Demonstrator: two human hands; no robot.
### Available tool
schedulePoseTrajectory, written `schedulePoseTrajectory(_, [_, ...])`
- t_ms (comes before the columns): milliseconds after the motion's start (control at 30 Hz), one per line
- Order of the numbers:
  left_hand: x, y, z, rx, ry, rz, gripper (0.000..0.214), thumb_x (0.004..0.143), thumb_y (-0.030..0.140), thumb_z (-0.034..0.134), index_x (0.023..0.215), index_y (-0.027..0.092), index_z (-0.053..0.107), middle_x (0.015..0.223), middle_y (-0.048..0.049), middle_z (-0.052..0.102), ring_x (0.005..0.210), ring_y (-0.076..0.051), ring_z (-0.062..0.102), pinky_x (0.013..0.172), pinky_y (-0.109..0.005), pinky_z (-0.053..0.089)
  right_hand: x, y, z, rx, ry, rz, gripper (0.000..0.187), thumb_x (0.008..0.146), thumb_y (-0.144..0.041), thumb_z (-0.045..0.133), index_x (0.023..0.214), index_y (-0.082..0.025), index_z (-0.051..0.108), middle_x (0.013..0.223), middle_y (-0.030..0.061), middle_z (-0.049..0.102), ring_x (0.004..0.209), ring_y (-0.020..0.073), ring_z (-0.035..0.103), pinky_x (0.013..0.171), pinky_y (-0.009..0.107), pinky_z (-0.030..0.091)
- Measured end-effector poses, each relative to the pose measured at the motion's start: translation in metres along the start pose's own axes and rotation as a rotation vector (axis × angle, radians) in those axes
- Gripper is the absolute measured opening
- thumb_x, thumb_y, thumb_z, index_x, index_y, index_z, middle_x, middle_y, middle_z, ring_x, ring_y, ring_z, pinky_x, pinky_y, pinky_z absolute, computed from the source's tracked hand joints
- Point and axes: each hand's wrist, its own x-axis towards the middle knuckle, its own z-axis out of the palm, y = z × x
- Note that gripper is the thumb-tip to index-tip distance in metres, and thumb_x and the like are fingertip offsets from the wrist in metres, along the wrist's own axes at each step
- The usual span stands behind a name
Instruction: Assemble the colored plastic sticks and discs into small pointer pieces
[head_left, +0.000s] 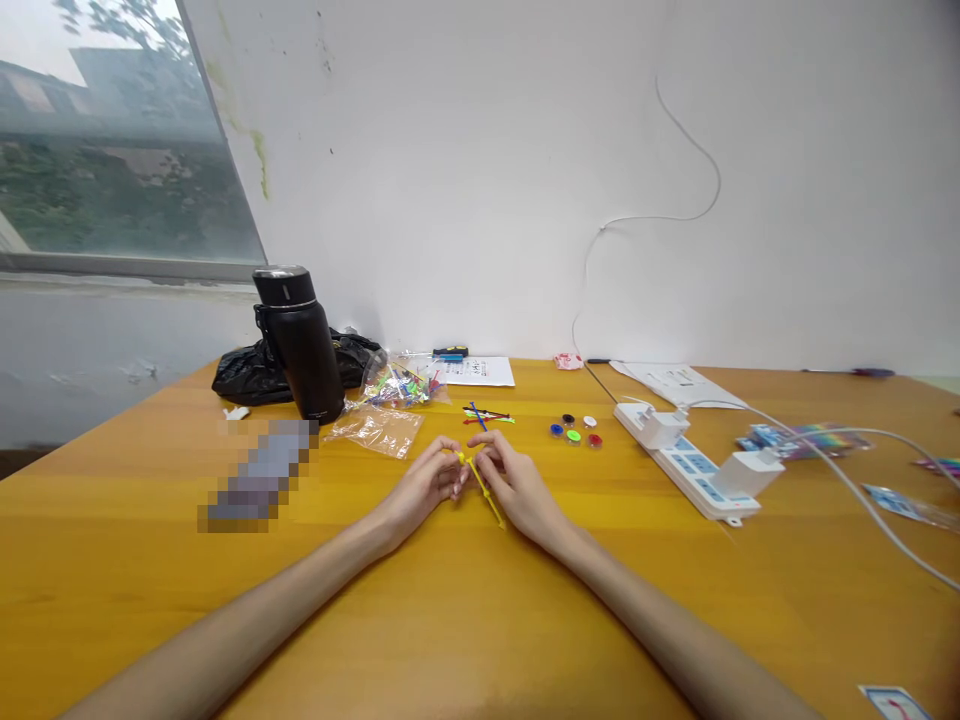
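Observation:
A thin yellow plastic stick [491, 503] with small knobs along it is held between my two hands, slanting down to the right above the table. The fingertips of my left hand [421, 488] are closed around its upper end. My right hand [523, 490] pinches it from the other side, just below that end. Just beyond my fingers lie several similar sticks [491, 414] in red, black and green, with a blue stick [477, 416] among them. To their right sit several small round discs [573, 437] in black, white, blue, green and red.
A black bottle [304, 350] stands at the left before a black plastic bag [244, 375]. Nearby are a clear bag of coloured pieces [405, 383], an empty clear wrapper [386, 430] and a blurred-out flat object [262, 475]. A white power strip [694, 470] with cables lies right.

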Motion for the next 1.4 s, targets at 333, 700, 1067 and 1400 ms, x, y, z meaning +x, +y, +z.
schedulePoseTrajectory(333, [0.004,-0.005,-0.002,-0.012,0.117,0.000,0.017,0.081,0.025,0.067,0.093,0.018,0.057,0.081,0.0004,0.060,0.069,-0.010,0.053,0.067,-0.023,0.040,0.009,0.018,-0.008,0.322,-0.026,0.195,0.031,0.086,-0.045,0.069,0.100,-0.018,0.063,0.082,0.0012,0.065,0.074,0.0140,0.059,0.071,0.026,0.046])
schedulePoseTrajectory(700, [0.000,0.002,0.002,-0.036,0.163,-0.021,0.017,0.078,0.022,0.066,0.092,0.017,0.057,0.077,0.0014,0.056,0.066,-0.009,0.050,0.064,-0.023,0.038,0.019,0.019,-0.046,0.476,0.383,0.253,0.034,0.073,-0.043,0.081,0.089,-0.019,0.062,0.100,0.0073,0.072,0.095,0.0200,0.068,0.098,0.037,0.051])
schedulePoseTrajectory(1067, [0.003,-0.010,0.000,0.199,0.069,0.047,0.018,0.078,0.018,0.057,0.096,0.018,0.055,0.085,0.0002,0.058,0.064,-0.009,0.048,0.057,-0.022,0.035,0.022,0.044,-0.050,-0.237,0.231,-0.163,0.006,0.089,-0.021,0.055,0.087,-0.018,0.060,0.102,0.0086,0.065,0.100,0.0208,0.064,0.090,0.037,0.055])
schedulePoseTrajectory(1400, [0.001,-0.011,-0.002,0.128,0.092,0.083,0.029,0.075,0.012,0.062,0.103,0.020,0.056,0.115,-0.0078,0.063,0.101,-0.020,0.065,0.088,-0.036,0.051,0.021,0.045,-0.047,-0.413,0.175,-0.144,0.024,0.094,-0.014,0.048,0.108,-0.019,0.067,0.115,0.0091,0.065,0.113,0.0221,0.060,0.103,0.041,0.044])
